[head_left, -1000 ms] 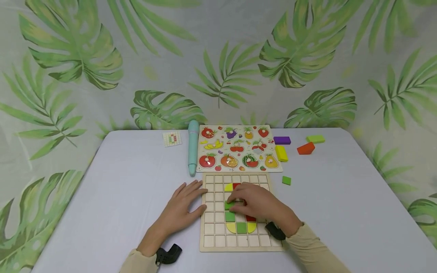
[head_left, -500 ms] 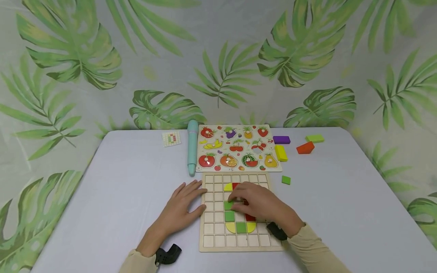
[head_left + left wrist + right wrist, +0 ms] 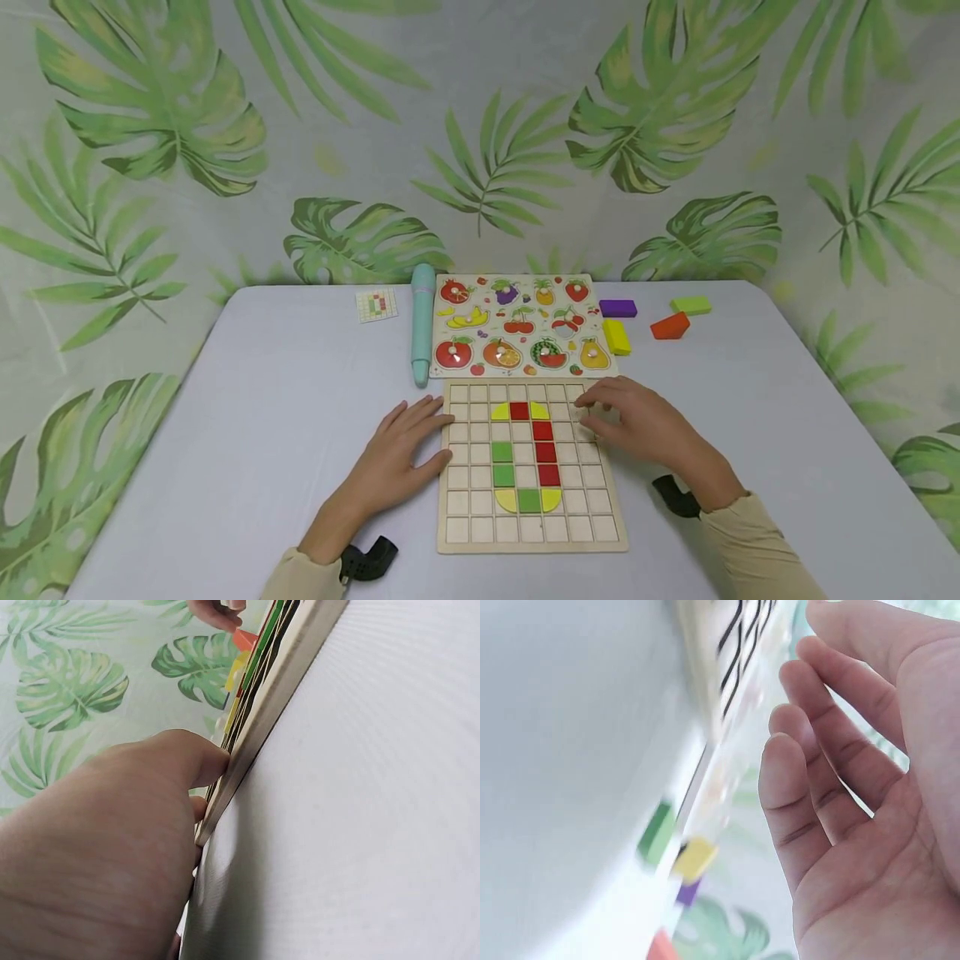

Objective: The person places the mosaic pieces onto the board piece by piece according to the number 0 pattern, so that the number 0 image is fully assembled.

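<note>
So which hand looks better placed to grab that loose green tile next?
Probably the right hand: it hovers open over the board's right edge, right by where the green tile lies. The left hand rests flat against the left edge, steadying it.

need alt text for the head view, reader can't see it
A person's left hand rests flat against the left edge of a wooden grid board on a white table, while the right hand hovers open over the board's upper right corner. Red, green and yellow tiles form a loop in the grid; a fruit puzzle lies behind.
</note>
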Demonstrator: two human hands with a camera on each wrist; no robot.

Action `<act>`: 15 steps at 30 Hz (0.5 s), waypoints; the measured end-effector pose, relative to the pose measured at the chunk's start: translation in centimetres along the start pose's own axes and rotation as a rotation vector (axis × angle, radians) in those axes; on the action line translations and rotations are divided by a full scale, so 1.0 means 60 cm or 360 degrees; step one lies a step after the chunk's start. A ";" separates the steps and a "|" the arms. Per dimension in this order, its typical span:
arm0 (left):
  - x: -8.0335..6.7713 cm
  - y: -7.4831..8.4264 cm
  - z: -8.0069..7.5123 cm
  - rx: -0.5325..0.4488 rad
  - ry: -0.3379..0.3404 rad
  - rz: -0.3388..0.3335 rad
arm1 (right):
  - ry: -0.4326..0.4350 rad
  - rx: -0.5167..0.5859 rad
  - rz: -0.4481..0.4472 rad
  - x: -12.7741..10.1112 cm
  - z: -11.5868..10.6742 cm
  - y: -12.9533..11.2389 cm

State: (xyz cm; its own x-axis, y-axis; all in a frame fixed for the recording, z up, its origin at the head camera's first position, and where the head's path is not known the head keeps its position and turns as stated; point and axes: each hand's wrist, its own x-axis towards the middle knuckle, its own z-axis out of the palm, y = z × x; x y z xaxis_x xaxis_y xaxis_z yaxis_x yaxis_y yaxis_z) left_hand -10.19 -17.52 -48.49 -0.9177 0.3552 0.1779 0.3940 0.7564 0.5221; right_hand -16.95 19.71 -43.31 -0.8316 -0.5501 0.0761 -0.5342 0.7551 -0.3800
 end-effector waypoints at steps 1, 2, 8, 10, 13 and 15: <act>0.000 0.000 0.000 -0.0004 0.0000 -0.0001 | 0.0018 -0.0011 0.0025 -0.004 -0.003 0.009; 0.000 -0.001 0.000 -0.0007 0.0000 -0.0002 | 0.0031 -0.0024 0.0044 -0.007 -0.005 0.017; -0.001 0.000 0.000 -0.0019 -0.0002 -0.0010 | 0.0064 -0.0064 0.0187 -0.017 -0.017 0.058; -0.001 0.001 -0.001 -0.0019 -0.0008 -0.0014 | 0.0067 -0.0067 0.0229 -0.018 -0.019 0.069; -0.002 0.002 -0.002 -0.0017 -0.0018 -0.0022 | 0.0061 -0.0076 0.0278 -0.020 -0.019 0.082; -0.002 0.003 -0.002 -0.0020 -0.0021 -0.0020 | 0.0047 -0.0077 0.0304 -0.021 -0.017 0.089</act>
State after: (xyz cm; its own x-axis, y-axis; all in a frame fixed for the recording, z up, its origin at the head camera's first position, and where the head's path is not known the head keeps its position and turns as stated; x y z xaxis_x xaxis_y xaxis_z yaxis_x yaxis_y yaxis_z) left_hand -10.04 -17.50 -48.30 -0.9219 0.3528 0.1604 0.3816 0.7539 0.5348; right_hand -18.91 24.82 -44.47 -0.9223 -0.3849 0.0343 -0.3723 0.8614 -0.3455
